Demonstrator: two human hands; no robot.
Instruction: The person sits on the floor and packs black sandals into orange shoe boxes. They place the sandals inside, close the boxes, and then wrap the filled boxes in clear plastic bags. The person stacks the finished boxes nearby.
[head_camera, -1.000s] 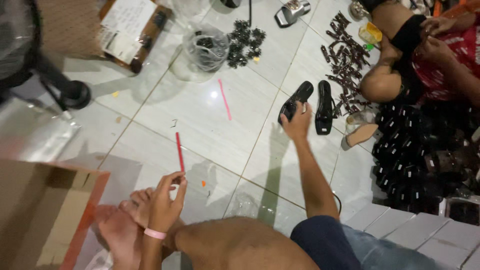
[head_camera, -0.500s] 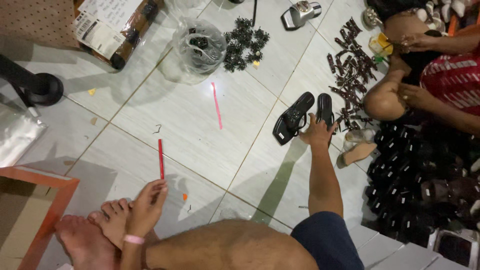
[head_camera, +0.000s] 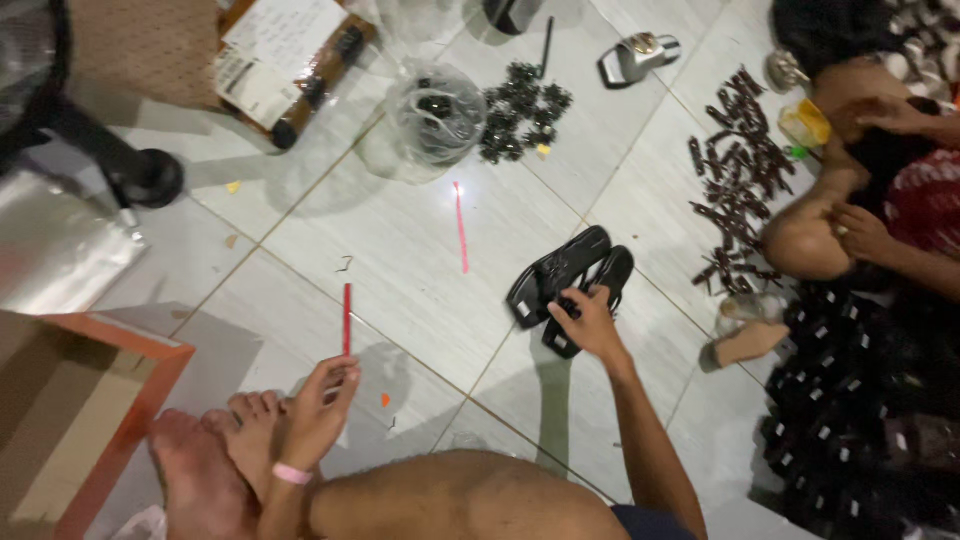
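My right hand reaches out over the white tiled floor and grips a pair of black flat sandals that lie side by side. My left hand rests near my bare feet and pinches the lower end of a thin red stick, which points away from me. A pink band circles my left wrist. A second, pink stick lies loose on the tiles farther out.
Another person sits at the right, hands at a knee. Dark strap pieces, black ornaments, a clear bag, a silver heeled sandal, a beige heel, an orange-edged cardboard box and a fan base surround me.
My right hand has moved from the far end of the sandals onto them and closed on them. The left hand keeps the red stick. The view shifted.
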